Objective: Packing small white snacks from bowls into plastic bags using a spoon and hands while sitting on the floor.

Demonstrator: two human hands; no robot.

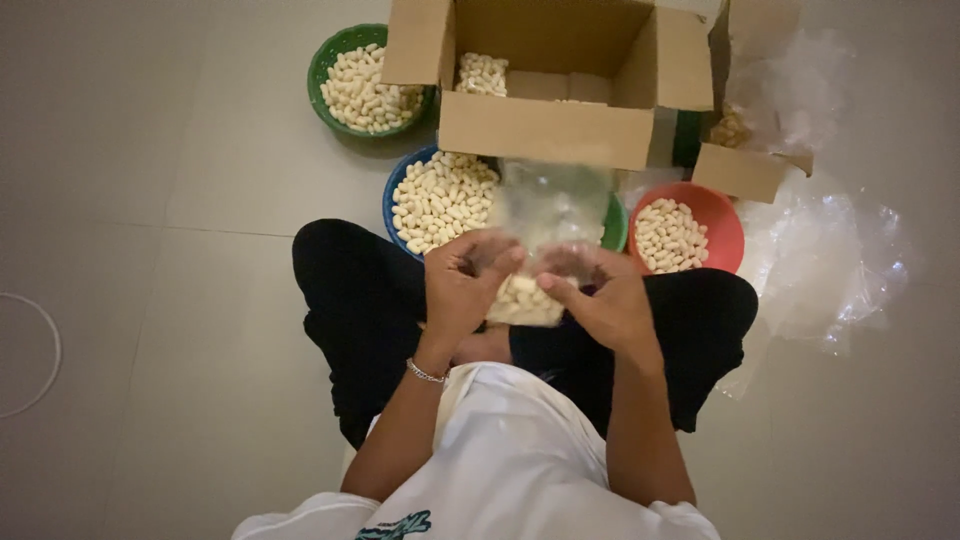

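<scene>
I sit cross-legged on the floor and hold a clear plastic bag [545, 215] upright between both hands. Pale puffed snack pieces [522, 300] fill its bottom. My left hand [462, 285] grips the bag's left side, with a thin bracelet at the wrist. On the bag's right side my right hand [600, 298] pinches it. The bag's upper part is blurred and stands in front of the cardboard box.
An open cardboard box [545, 130] stands ahead, with a packed bag of snacks inside. Around it sit a green basket [330, 60], a blue basket [392, 195] and a red basket [722, 215], each holding the same pale pieces. Crumpled clear plastic [830, 260] lies at the right.
</scene>
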